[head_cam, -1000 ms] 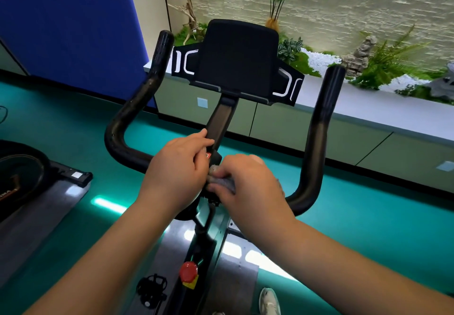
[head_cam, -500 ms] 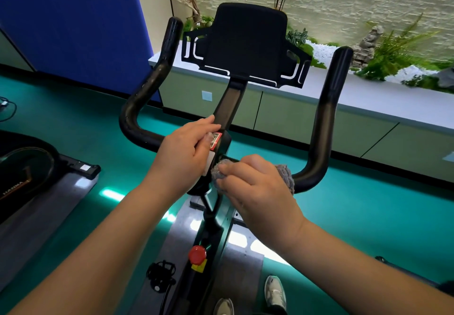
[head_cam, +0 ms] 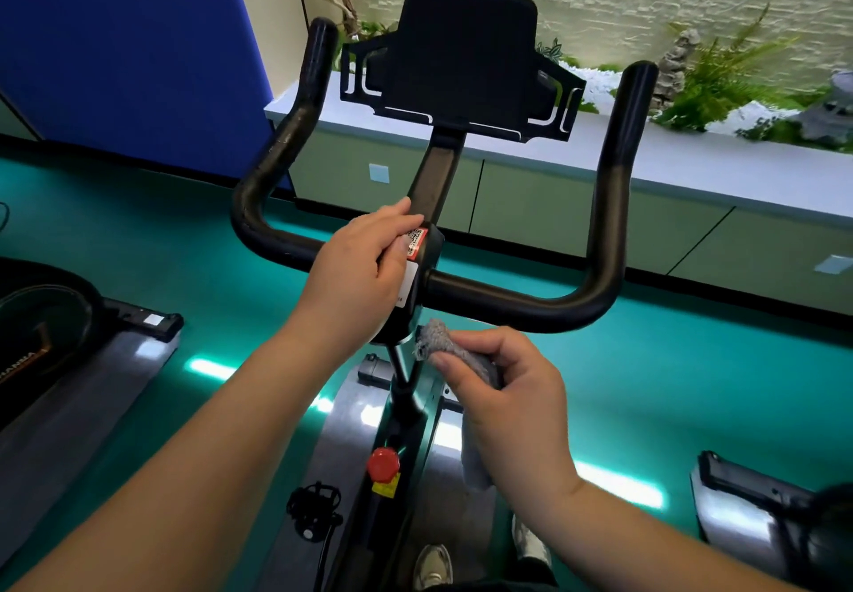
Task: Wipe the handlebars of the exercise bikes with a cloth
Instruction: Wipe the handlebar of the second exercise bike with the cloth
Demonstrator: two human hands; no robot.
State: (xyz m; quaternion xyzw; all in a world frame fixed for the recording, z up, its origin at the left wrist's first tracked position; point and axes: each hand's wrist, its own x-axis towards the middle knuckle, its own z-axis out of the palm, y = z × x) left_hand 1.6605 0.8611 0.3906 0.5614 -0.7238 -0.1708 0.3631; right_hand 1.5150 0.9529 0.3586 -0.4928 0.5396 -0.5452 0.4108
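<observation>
The exercise bike's black handlebar (head_cam: 517,300) curves up into two horns on either side of a black tablet holder (head_cam: 466,60). My left hand (head_cam: 364,277) rests on the bar just left of the centre clamp, fingers laid over it beside a red-and-white sticker (head_cam: 415,240). My right hand (head_cam: 512,388) grips a bunched grey cloth (head_cam: 438,342) below the bar's right half, apart from the bar. The cloth's frayed end sticks out towards the stem.
A red knob (head_cam: 383,463) sits on the bike frame, with a pedal (head_cam: 314,506) to its left. Other machines stand at left (head_cam: 55,328) and right (head_cam: 780,517) on the teal floor. A low grey planter ledge (head_cam: 692,162) runs behind the bike.
My right hand with the cloth has come off the handlebar's centre and dropped below it. The left hand stays by the clamp. The view has shifted so the whole bar shows.
</observation>
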